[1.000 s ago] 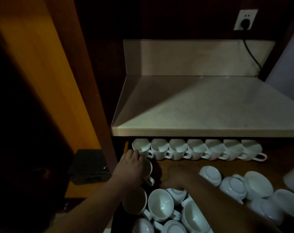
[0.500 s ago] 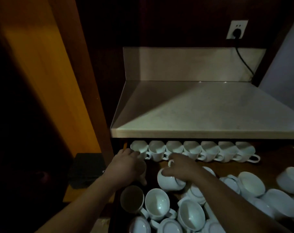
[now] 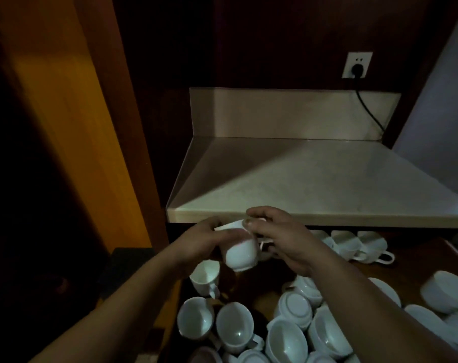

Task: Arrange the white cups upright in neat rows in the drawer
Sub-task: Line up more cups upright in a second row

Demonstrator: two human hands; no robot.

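1. Head view, hands: the left hand [image 3: 201,242] and the right hand [image 3: 283,239] met above the drawer [image 3: 419,263], both on one held cup [image 3: 241,254].
2. Left hand: its fingers were curled round the left side of the held cup's body, gripping it.
3. Right hand: its thumb and fingers pinched the held cup on the rim and handle side. The handle itself was mostly hidden behind the fingers.
4. Held cup: it was raised clear of the drawer and tilted, mouth turned up and away towards the desk [image 3: 314,179], base pointing down and towards the onlooker. It sat just in front of the desk's front edge.
5. Back row of cups [image 3: 359,246]: upright white cups stood side by side along the rear of the drawer, partly under the desk edge, the end cup's handle pointing right. The hands covered the left part of the row.
6. Upright cup [image 3: 205,277]: one stood alone just below the left hand, near the drawer's left side, mouth up.
7. Loose cups [image 3: 294,309]: a jumble filled the near and right parts of the drawer, cups touching one another. Some lay mouth up, some base up, some on their sides.
8. Surroundings: the desk top was pale, with a backsplash [image 3: 288,113] along its rear. A wall socket [image 3: 357,65] above it carried a plug, and the cable [image 3: 369,113] ran down behind the backsplash's right end. An orange wood panel [image 3: 65,100] stood to the left.
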